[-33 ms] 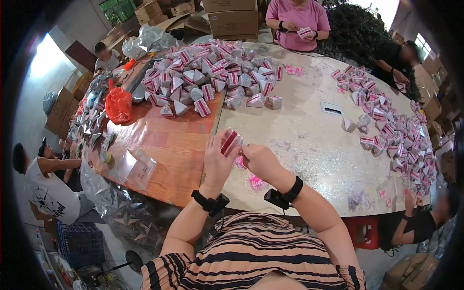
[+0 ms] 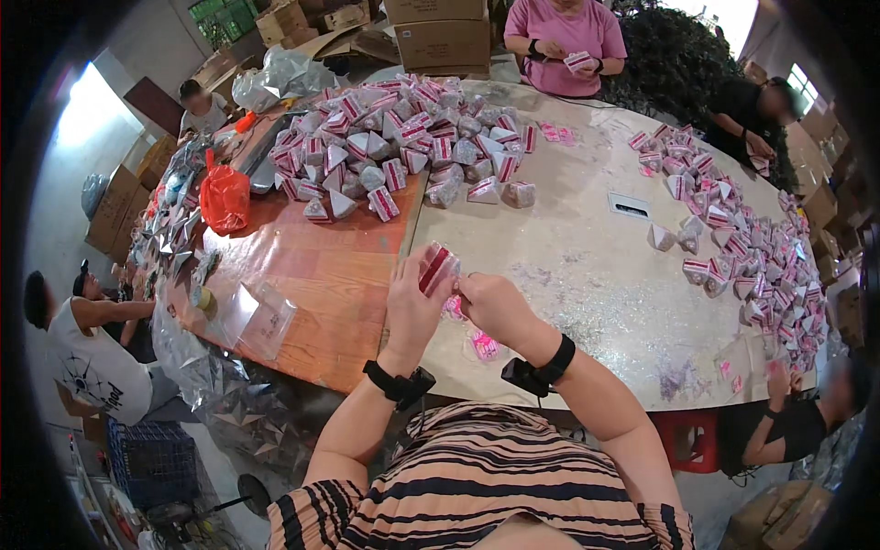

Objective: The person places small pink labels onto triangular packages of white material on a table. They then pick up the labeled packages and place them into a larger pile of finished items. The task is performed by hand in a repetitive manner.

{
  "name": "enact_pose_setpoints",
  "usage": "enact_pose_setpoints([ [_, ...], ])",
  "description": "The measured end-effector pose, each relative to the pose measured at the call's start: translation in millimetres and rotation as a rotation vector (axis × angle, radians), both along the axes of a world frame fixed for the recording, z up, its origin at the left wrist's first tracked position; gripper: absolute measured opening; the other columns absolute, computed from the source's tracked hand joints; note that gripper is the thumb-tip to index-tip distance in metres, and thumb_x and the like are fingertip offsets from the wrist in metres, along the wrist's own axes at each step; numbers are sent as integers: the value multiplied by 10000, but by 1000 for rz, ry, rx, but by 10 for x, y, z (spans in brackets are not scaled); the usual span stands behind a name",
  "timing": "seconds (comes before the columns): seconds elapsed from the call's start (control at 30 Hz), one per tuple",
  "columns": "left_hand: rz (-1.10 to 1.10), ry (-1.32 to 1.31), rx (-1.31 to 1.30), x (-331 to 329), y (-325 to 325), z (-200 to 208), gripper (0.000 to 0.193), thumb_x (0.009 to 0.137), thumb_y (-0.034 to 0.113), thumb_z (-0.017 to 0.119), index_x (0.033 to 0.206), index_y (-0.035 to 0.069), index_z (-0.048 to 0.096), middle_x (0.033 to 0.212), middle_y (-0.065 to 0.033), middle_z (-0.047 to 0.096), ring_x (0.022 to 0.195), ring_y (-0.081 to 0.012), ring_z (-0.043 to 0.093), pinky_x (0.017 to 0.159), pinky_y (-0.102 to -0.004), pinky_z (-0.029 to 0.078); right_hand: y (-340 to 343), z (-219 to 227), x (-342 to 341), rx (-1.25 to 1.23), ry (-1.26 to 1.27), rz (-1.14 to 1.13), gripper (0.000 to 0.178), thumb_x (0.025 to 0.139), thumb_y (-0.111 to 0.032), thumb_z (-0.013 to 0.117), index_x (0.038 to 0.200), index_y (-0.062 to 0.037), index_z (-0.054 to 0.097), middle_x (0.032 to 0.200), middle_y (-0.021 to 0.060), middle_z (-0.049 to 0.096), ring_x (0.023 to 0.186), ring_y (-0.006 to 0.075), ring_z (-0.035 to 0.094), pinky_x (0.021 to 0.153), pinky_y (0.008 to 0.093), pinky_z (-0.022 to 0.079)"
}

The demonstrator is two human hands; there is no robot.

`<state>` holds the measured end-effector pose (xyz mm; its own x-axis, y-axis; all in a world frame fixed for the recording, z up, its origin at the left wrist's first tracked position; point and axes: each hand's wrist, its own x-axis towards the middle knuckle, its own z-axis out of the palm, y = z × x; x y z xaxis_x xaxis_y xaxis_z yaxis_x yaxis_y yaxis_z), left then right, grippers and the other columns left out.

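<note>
My left hand [image 2: 412,302] is closed around a wedge-shaped piece in clear wrapping [image 2: 437,269], with a dark red and white striped face like a cake slice. At its right end, my right hand [image 2: 497,304] is closed in a pinch on what looks like the clear wrapping; the exact spot is hidden by the fingers. Both hands are above the pale part of the table [image 2: 559,238]. Small bright pink tags [image 2: 485,346] lie below them, partly covered by the right hand.
A large heap of similar wrapped wedges [image 2: 403,133] covers the far left; another pile [image 2: 761,266] lines the right side. A red plastic bag [image 2: 224,197], a clear bag [image 2: 261,319] and silver star shapes [image 2: 174,229] lie leftward. Several people work around the table.
</note>
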<state>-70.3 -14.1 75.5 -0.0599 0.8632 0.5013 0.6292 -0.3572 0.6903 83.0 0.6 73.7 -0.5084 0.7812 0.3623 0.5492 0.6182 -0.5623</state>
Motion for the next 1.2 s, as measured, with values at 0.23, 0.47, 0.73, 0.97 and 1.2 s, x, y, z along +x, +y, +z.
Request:
enact_pose_setpoints([
  [0.23,30,66,-66,52,1,42,480,753,206,703,1164,38,522,997,-149,585,933,-304,554,785,-377,461,-4,-47,124,-14,130,37,112,775,-74,580,766,36,598,719,165,608,637,297,607,571,387,481],
  [0.47,-203,-429,-383,81,78,-141,475,769,181,702,1176,14,521,1004,-86,607,888,-147,591,739,-284,473,9,-34,455,-939,586,126,112,802,-81,657,733,1,622,650,39,617,515,73,537,474,225,431],
  [0.73,-135,-307,-280,349,-30,-485,308,815,185,651,1046,-8,584,888,-70,614,775,-120,568,666,-270,467,-70,-218,564,-946,553,33,166,775,-91,676,684,22,596,584,67,585,490,117,550,444,240,430],
  [0.97,-234,-357,-574,475,-186,-887,404,841,290,623,1097,-14,552,902,-121,600,785,-173,575,690,-298,479,-271,-594,708,-893,463,-10,112,746,-49,648,703,-11,552,606,62,588,494,119,555,450,238,444],
  [1.2,-493,-89,-653,374,-187,-1615,422,840,363,591,1047,-5,582,965,-165,641,866,-300,607,747,-383,476,-324,-872,1432,-1055,409,-177,110,749,-68,664,694,-10,588,613,61,596,503,128,556,457,258,450],
])
